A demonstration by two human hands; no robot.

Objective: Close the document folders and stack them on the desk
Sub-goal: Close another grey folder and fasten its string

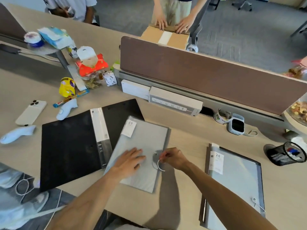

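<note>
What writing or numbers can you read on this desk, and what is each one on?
"20": white label on the grey folder under both hands.
"20": white label on the second grey folder to the right.
Smaller print on both labels, the snack wrappers and the tape roll: too blurred to read.
</note>
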